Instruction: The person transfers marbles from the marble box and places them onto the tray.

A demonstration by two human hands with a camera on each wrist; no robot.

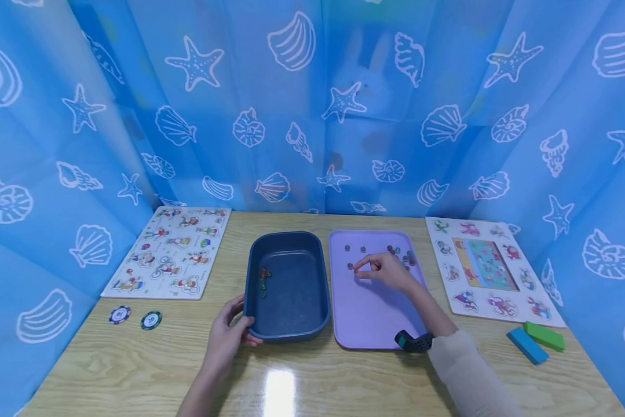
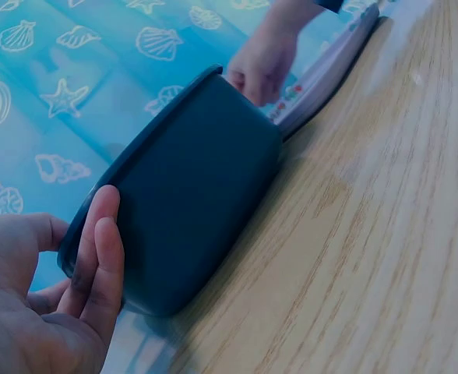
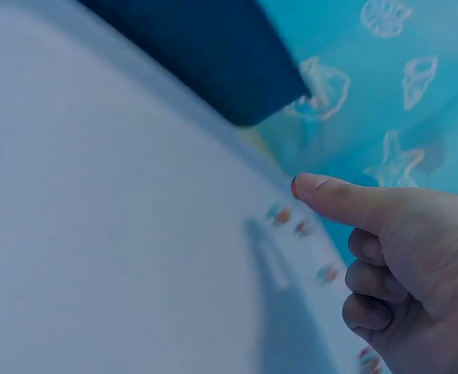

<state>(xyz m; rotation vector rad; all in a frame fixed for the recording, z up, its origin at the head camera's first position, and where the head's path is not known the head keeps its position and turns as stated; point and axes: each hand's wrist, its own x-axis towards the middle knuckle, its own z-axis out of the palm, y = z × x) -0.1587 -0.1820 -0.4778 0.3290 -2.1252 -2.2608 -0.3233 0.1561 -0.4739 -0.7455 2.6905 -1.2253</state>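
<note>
At the near left corner of the deep, dark blue rectangular plastic bin (image 1: 293,295), your left hand (image 1: 229,334) grips the wall, thumb over the rim and fingers against the outside. Inside the bin, small red and green pieces (image 1: 263,273) lie near its left wall. Over the flat lilac rectangular tray (image 1: 361,315) just beside it, your right hand (image 1: 387,271) pinches a tiny red piece (image 3: 294,187) between thumb and forefinger, the other fingers curled toward the palm. Three small dark round pieces (image 1: 350,266) sit at the tray's far left, near your fingertips; a cluster of red and green ones (image 1: 411,261) lies at its far right. Two round patterned chips (image 1: 151,320) lie on the wooden table (image 1: 135,365), left of the bin.
</note>
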